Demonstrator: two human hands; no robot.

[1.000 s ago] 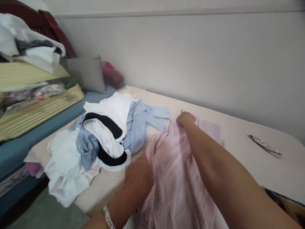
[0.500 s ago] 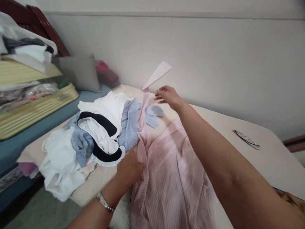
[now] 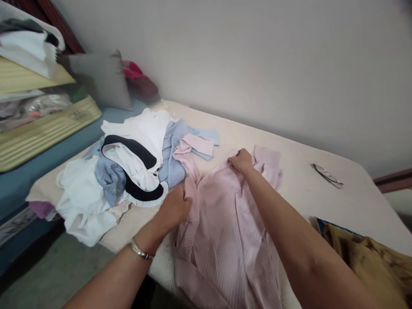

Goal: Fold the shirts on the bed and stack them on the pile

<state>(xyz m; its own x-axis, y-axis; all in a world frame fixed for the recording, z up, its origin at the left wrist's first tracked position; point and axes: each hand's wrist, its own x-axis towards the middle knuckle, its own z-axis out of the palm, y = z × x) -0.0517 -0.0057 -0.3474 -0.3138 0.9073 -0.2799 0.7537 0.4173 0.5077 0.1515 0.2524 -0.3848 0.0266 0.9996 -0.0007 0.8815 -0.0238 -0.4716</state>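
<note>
Plain pale wall (image 3: 257, 64) runs behind a cream-covered counter (image 3: 299, 171) that fills the middle of the view, its textured cover showing at the near edge. Along the far left a blue-covered bed (image 3: 48, 159) holds a yellow ribbed crate (image 3: 45, 133) with folded white cloth stacked above it, and a grey pillow (image 3: 103, 83) leans against the wall beside a dark red bundle (image 3: 140, 83). Grey-green floor (image 3: 54, 279) shows below the counter's left corner.

On the counter's left part lies a loose heap of clothes (image 3: 106, 184): white pieces, one with a broad black band, mixed with a light blue striped shirt (image 3: 177, 150). A pink striped shirt (image 3: 222, 231) is spread across the middle, reaching to the near edge, one sleeve thrown leftward with its cuff lying on the blue shirt.

The left hand (image 3: 175, 208), a metal bracelet on its wrist, is closed in a grip on the pink shirt's left edge near the sleeve seam. The right hand (image 3: 241, 161) reaches across the garment, its fingers curled shut on the fabric at the far end, near the collar.

A pair of glasses (image 3: 326, 176) lies well apart on the counter's right side, and a brown and yellow patterned cloth (image 3: 363, 257) sits at the near right corner.
</note>
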